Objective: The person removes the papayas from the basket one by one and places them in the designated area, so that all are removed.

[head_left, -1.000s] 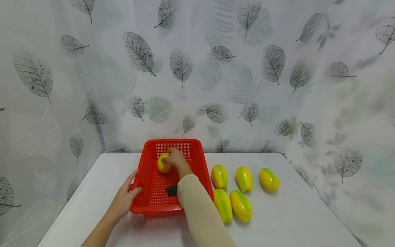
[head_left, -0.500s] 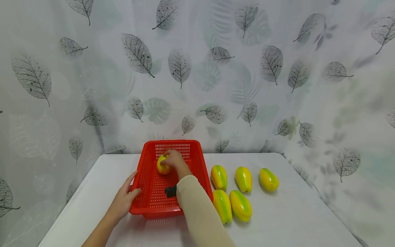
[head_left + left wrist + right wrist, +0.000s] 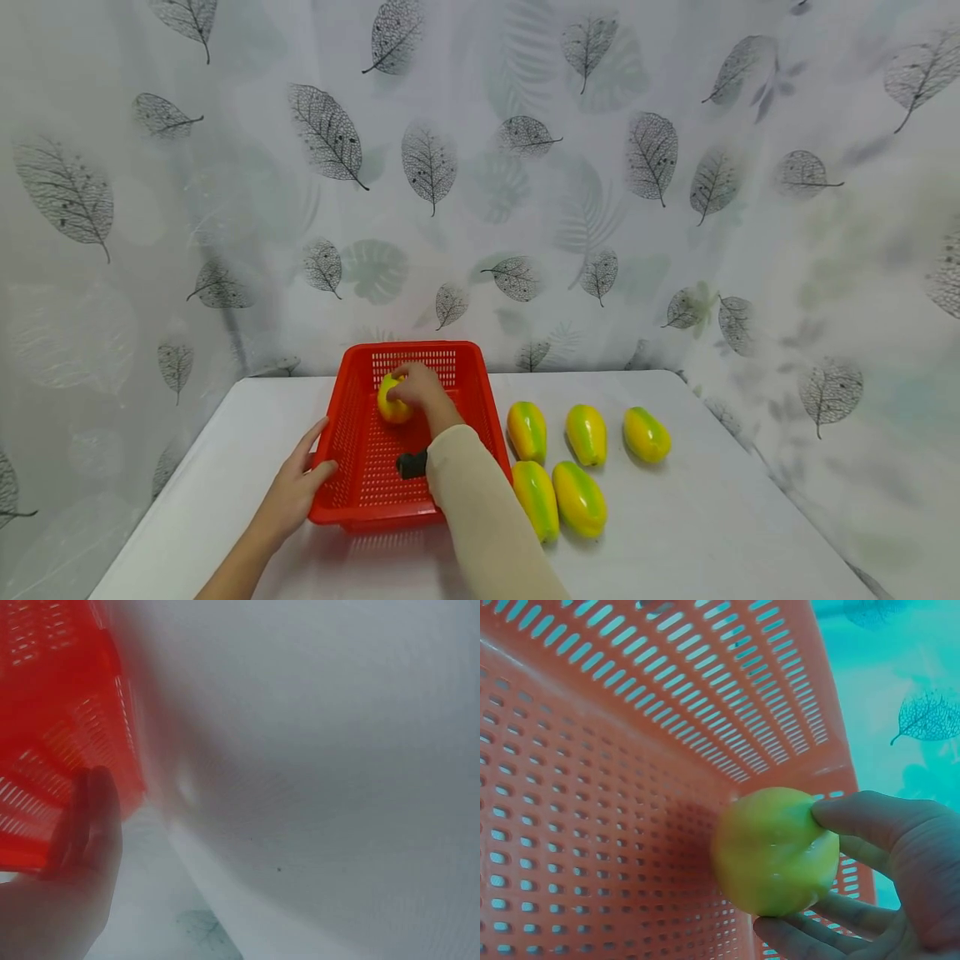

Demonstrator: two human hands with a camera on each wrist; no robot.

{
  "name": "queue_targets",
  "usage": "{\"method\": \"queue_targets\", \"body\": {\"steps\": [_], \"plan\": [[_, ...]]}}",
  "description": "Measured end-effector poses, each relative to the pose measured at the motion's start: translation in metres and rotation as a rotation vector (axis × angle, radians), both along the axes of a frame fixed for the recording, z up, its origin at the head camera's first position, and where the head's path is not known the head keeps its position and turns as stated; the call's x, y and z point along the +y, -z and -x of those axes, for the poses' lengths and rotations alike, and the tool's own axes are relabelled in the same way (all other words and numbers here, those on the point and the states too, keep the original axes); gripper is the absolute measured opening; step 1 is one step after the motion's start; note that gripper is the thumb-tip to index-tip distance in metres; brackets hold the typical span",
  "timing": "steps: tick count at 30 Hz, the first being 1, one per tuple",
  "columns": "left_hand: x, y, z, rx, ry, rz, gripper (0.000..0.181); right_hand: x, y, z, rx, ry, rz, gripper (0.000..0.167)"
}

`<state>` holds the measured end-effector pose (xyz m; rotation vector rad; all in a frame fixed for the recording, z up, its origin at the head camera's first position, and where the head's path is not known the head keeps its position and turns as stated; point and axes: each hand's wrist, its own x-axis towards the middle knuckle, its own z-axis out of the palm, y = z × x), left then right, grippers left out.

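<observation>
A red plastic basket (image 3: pixel 483 408) with slotted walls stands on the white table. My left hand (image 3: pixel 291 490) grips its left side, thumb over the rim and fingers along the outer wall. In the left wrist view that hand (image 3: pixel 84 859) lies against the red wall. Inside the basket, near its far left corner, my right hand (image 3: pixel 422 390) holds a yellow-green papaya (image 3: pixel 391 403). The right wrist view has the thumb on one side of the papaya (image 3: pixel 769 851) and fingers on the other. Whether the papaya touches the basket floor cannot be told.
Several more papayas stay on the table right of the basket, among them a near one (image 3: pixel 580 500), a far one (image 3: pixel 586 435) and one at far right (image 3: pixel 647 435). A leaf-print curtain (image 3: pixel 480 200) hangs behind the table (image 3: pixel 720 500).
The head view has shifted slightly, so everything appears a little further left. Both hands keep their holds, and the papaya stays at about the same spot in the basket.
</observation>
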<state>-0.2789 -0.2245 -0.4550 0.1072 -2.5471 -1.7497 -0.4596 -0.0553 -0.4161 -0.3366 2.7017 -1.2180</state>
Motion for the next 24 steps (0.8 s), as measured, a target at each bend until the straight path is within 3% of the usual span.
{"method": "queue_targets", "body": {"steps": [24], "plan": [[-0.003,0.006,0.000,0.015,0.025,-0.002,0.074,0.006,-0.044,-0.014,0.116,0.000,-0.003,0.043]]}}
